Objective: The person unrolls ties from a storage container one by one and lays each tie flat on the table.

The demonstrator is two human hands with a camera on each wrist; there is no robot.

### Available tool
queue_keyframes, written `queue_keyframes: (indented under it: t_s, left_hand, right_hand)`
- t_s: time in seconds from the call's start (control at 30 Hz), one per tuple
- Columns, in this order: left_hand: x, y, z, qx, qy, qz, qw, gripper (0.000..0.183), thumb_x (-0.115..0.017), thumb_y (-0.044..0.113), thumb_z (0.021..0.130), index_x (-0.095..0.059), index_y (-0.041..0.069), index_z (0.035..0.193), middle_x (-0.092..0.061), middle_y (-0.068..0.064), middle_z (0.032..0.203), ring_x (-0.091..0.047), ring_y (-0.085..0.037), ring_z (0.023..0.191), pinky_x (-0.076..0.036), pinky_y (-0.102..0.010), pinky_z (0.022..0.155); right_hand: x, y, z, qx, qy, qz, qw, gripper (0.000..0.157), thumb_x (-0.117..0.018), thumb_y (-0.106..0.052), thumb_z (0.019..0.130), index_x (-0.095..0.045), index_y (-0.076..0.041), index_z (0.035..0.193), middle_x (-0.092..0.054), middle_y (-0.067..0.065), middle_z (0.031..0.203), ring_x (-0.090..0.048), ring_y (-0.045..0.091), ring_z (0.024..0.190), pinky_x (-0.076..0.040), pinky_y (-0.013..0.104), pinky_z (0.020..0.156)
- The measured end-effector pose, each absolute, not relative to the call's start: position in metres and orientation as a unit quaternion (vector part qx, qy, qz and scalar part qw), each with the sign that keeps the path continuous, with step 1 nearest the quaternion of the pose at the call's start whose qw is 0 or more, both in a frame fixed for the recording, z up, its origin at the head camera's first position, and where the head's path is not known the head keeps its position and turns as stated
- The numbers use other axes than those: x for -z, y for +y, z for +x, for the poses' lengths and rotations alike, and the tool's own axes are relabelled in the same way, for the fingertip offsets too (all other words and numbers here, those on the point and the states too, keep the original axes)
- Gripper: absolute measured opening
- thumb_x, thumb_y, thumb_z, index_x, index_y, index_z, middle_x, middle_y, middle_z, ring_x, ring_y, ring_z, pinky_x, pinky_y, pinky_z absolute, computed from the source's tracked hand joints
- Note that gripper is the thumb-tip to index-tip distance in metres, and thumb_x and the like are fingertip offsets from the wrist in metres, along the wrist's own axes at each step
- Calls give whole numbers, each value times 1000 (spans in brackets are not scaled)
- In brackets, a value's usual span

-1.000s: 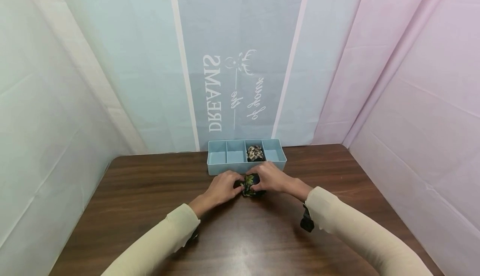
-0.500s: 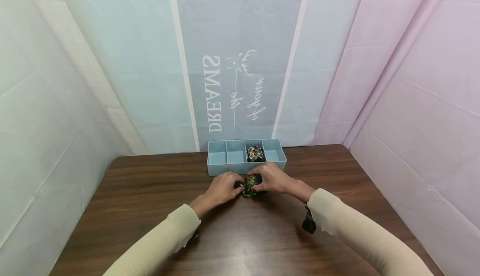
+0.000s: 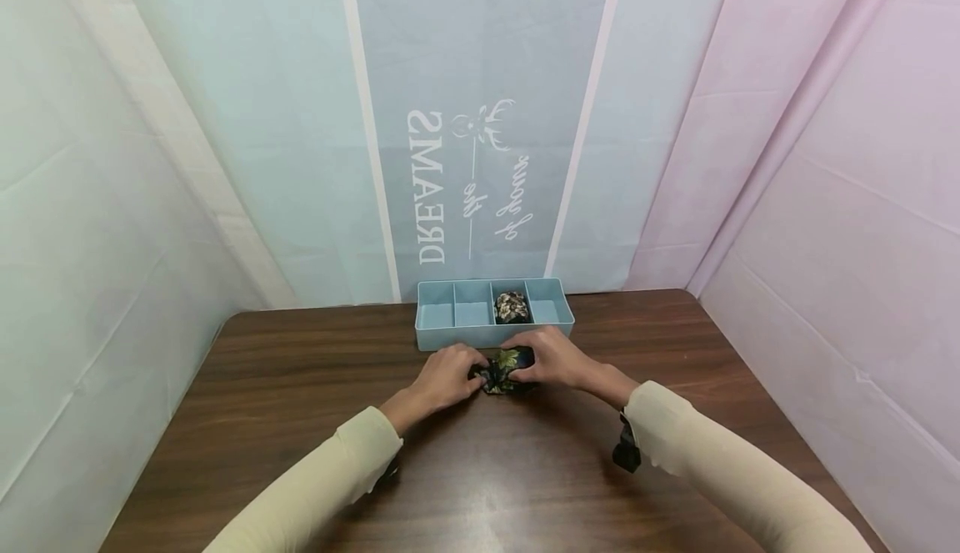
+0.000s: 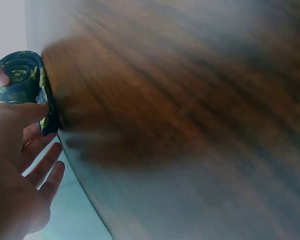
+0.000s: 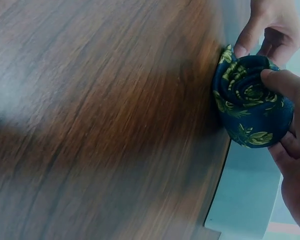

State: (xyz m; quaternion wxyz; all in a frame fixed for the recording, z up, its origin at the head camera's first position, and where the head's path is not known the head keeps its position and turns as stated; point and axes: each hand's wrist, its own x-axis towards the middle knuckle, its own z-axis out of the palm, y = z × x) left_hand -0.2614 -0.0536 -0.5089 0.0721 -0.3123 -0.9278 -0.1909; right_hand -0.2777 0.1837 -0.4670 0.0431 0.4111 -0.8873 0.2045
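Observation:
A dark blue necktie with yellow-green leaves [image 5: 262, 120] is wound into a roll on the table, just in front of the blue organizer. My right hand [image 3: 558, 361] grips the roll, its thumb on the spiral side and its fingers around the far side. At the tie's left, my left hand [image 3: 447, 376] pinches the flat loose end [image 4: 47, 117] between thumb and forefinger. The other left fingers stay spread in the left wrist view. The spiral faces the wrist cameras, and the right fingers partly cover the roll in the head view.
Behind my hands, the light blue organizer [image 3: 457, 339] with several compartments stands against the backdrop. A rolled cloth with a cream and dark floral pattern [image 3: 512, 308] sits in its third compartment from the left. Fabric walls enclose the brown wooden table [image 3: 480, 470] at the back and sides.
My right hand has shifted slightly right with the roll, and more of the tie shows between my hands. The left hand keeps its pinch in nearly the same place.

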Motion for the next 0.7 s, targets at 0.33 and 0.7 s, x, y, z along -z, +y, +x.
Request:
queue_keyframes:
  t_s: [0.33,0.7]
  left_hand:
    - [508,-55,-260,165,-920,-347,75,39,-73,20,87,-66,19,125,-64,1,127,-59,-18,116,-53,-39,92]
    - [507,-49,-260,153,-914,-372,52,32,-66,16,89,-68,16,121,-63,2,130,-59,-17,118,-52,-36,93]
  right_hand:
    - [471,199,-280,-223,-865,446,48,43,-80,-27,82,-69,-16,123,-69,-2,114,-60,12,65,-48,22,60]
    - [476,212,-281,-235,-833,498,59,37,-79,-17,83,-72,-15,119,-65,0,112,-62,12,96,-54,32,74]
